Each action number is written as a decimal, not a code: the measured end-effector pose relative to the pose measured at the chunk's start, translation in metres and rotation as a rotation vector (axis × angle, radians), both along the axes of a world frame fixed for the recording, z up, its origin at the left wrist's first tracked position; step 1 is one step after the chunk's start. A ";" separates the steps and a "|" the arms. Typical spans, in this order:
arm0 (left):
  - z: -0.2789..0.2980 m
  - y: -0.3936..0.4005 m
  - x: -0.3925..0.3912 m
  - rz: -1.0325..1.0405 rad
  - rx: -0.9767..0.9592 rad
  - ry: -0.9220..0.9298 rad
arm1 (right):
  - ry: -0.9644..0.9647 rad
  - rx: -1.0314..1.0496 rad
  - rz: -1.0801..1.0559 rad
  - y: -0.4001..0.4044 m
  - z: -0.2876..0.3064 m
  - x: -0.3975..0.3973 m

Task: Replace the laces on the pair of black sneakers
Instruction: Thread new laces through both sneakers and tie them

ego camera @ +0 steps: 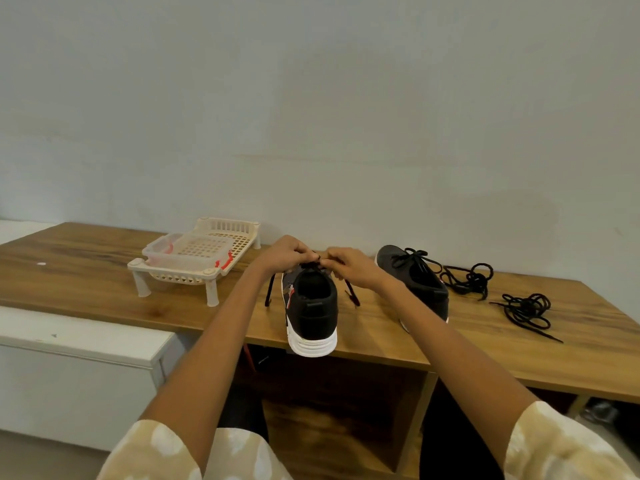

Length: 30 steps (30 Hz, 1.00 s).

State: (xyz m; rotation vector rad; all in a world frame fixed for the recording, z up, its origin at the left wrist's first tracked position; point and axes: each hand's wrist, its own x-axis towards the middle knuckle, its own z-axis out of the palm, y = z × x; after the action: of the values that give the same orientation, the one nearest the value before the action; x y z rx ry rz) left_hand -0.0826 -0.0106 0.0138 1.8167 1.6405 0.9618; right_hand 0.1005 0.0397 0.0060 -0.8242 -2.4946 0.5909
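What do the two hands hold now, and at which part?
Both the left hand and the right hand pinch the black lace at the top eyelets of the near sneaker; its two ends hang loose on either side.

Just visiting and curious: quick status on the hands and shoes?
Left hand and right hand pinching the lace atop near sneaker. Far sneaker laced. Two loose laces lying right. Nothing in the way.

Pale wall behind a wooden table
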 end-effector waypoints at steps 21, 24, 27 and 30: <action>-0.014 -0.005 -0.006 -0.017 -0.010 -0.110 | 0.376 -0.187 -0.069 0.011 -0.020 -0.007; -0.014 -0.004 -0.001 0.023 0.094 -0.035 | 0.376 -0.229 -0.067 0.012 -0.017 -0.005; -0.017 -0.001 0.003 0.085 0.211 0.011 | 0.530 -0.318 -0.123 0.011 -0.012 -0.006; -0.020 -0.003 0.008 0.091 0.277 0.048 | 0.517 -0.418 -0.120 0.009 -0.003 -0.008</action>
State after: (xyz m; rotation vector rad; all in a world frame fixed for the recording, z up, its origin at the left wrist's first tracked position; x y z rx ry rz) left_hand -0.0749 -0.0134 -0.0061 1.9696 1.7002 1.2476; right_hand 0.0920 0.0488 0.0031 -0.8290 -1.8658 1.1419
